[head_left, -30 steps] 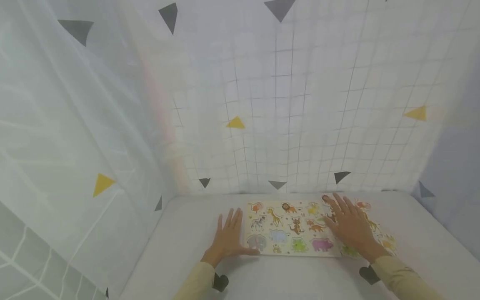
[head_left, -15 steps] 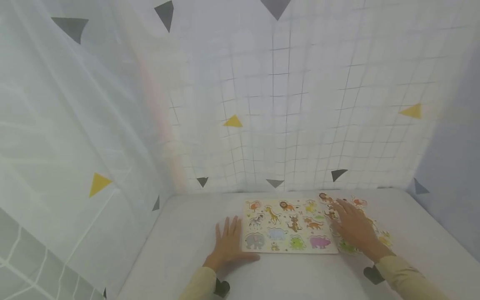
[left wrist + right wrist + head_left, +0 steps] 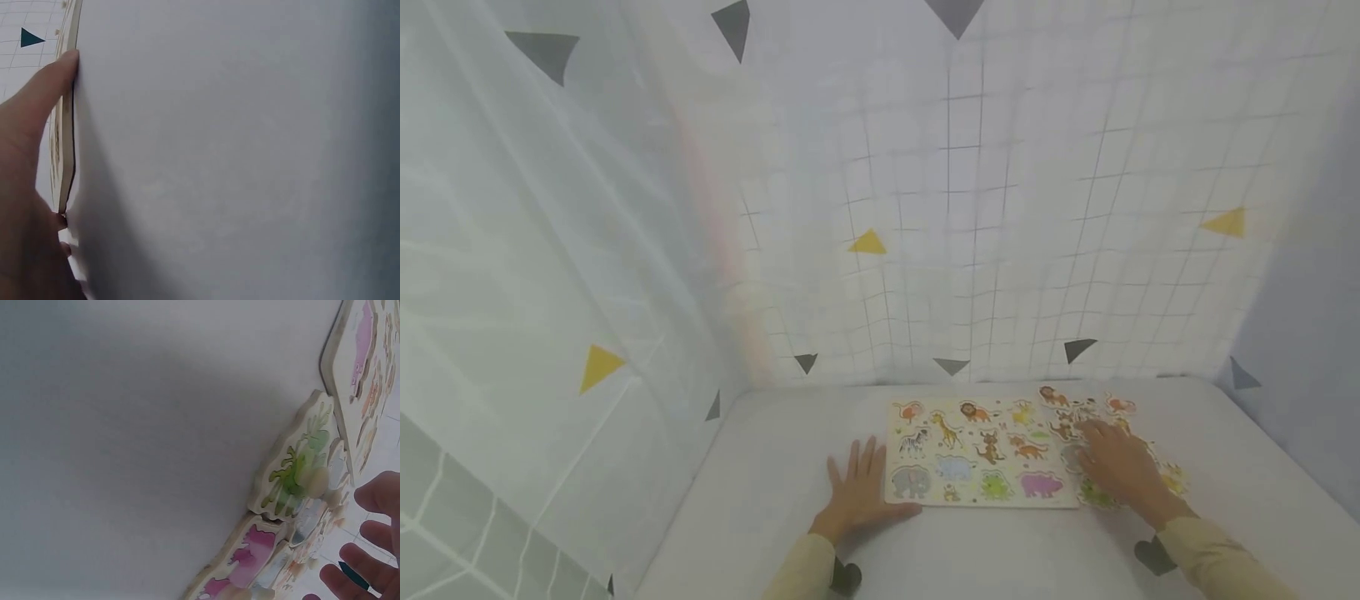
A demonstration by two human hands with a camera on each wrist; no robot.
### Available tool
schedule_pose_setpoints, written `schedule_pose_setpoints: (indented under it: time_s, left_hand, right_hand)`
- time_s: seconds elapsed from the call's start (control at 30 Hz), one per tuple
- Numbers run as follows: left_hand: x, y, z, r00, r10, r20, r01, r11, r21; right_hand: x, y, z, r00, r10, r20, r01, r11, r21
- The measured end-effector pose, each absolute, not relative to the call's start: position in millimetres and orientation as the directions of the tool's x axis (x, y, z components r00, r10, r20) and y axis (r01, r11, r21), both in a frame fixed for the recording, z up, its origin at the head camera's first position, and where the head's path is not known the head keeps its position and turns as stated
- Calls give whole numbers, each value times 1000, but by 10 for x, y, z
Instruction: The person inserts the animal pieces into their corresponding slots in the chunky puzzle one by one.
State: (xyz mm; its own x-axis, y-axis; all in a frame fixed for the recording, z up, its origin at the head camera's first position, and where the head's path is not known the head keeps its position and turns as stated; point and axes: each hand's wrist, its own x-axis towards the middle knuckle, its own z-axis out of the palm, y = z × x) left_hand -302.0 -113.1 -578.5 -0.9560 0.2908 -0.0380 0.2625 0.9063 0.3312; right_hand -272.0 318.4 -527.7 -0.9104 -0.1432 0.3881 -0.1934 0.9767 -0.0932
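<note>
In the head view, my left hand (image 3: 856, 496) spreads its fingers at the left end of a light wooden animal puzzle board (image 3: 972, 486). Its thumb lies along the board's front edge; the left wrist view shows the thumb (image 3: 59, 69) touching that edge. Over a group of loose animal puzzle pieces, my right hand (image 3: 1123, 467) hovers or rests with loosely bent fingers. The right wrist view shows these fingers apart, with nothing between them. A green frog piece (image 3: 297, 465) and a pink piece (image 3: 247, 559), both knobbed, lie near it. My hand hides some pieces.
A loose lion piece (image 3: 1052, 396), a reddish piece (image 3: 1120, 404) and a yellow piece (image 3: 1173, 478) lie around the right hand on the white tabletop (image 3: 985, 554). Behind the table hangs a pale gridded curtain (image 3: 970, 292) with triangles.
My right hand has drawn back from the board's right edge and moved over the loose pieces, uncovering several. My left hand has slid slightly down beside the board's corner. The view has shifted slightly.
</note>
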Motion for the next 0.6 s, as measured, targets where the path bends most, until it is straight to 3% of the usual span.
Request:
schedule_pose_setpoints:
  time_s: [0.6]
  left_hand:
    - [-3060,-1151,-5921,-962,274,0,263,923,280]
  right_hand:
    - [-2816,3338,-5517,-940,-143,309,-204,964,-172]
